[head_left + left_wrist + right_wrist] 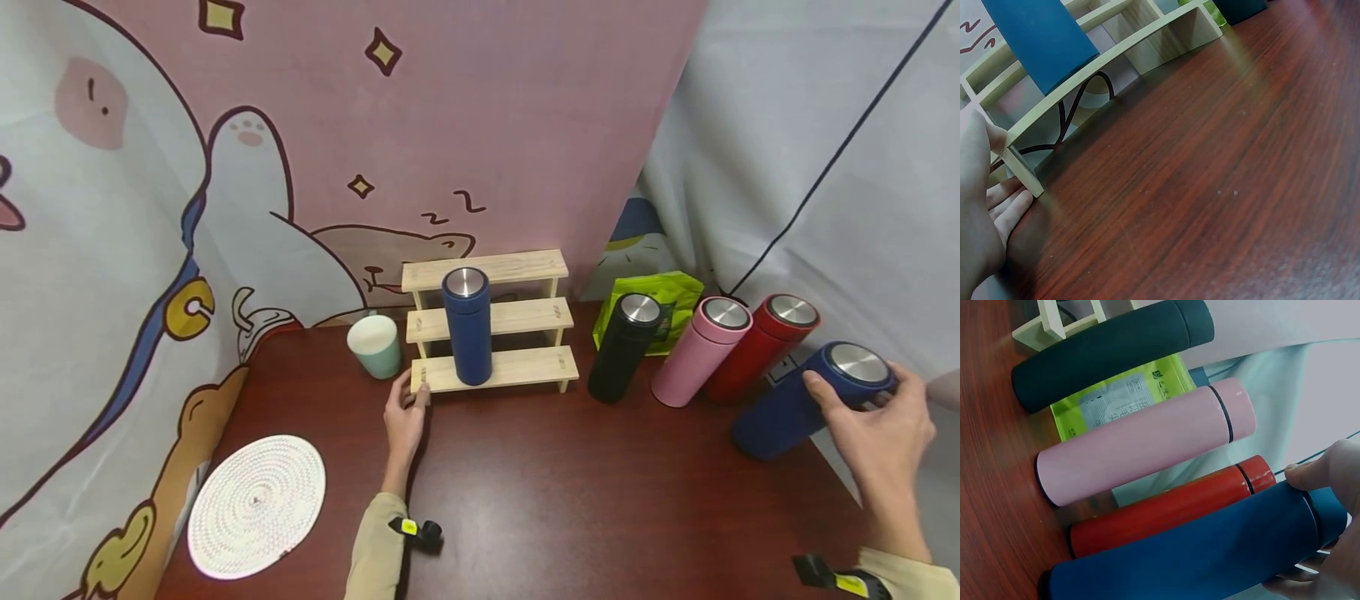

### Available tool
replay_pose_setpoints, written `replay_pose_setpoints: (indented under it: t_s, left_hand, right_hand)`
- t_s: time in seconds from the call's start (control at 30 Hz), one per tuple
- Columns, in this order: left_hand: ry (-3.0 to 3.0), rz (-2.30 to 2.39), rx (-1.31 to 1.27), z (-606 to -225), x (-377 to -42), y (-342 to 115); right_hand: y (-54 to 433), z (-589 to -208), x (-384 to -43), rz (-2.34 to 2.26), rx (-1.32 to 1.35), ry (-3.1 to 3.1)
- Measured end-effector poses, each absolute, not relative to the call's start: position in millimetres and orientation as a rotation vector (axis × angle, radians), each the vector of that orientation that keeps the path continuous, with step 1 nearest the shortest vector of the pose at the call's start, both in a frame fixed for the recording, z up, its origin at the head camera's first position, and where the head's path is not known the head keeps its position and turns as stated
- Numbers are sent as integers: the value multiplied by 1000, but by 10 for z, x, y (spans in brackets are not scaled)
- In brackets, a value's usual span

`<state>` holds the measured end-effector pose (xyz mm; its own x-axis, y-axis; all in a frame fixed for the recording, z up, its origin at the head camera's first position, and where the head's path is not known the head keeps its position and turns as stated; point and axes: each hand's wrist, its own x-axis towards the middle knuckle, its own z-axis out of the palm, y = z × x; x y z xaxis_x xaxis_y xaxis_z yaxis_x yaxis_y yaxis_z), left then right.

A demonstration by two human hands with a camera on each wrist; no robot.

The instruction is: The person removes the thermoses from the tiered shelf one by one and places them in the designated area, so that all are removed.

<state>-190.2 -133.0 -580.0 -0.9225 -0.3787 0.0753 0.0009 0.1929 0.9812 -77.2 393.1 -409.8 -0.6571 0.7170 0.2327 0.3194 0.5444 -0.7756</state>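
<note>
My left hand (406,421) holds the left end of the bottom step of a small three-step wooden display stand (517,371), thumb on top and fingers around the end leg. Upright on that bottom step stands a blue thermos bottle (468,333) with a steel-topped lid. At the far right, my right hand (885,429) grips a second blue thermos (787,412) near its lid, thumb on the near side and fingers behind. Beside it stand a red thermos (761,354), a pink thermos (693,358) and a black thermos (622,354), all upright.
A pale green cup (377,350) stands left of the stand. A round white woven mat (258,508) lies at the front left of the dark red wooden table (570,500). Behind the black and pink bottles sits a bright green packet (675,292). Printed cloth hangs behind.
</note>
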Motion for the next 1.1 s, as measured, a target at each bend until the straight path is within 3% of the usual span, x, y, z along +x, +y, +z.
replay_pose_setpoints:
  t_s: [0.63, 1.1]
  left_hand:
    - [-2164, -1793, 337, -5800, -1898, -1330]
    - [-2158, -1796, 337, -5801, -1897, -1330]
  right_hand:
    - [3930, -4224, -806, 927, -865, -2252]
    - [3760, -3805, -947, 811, -525, -2080]
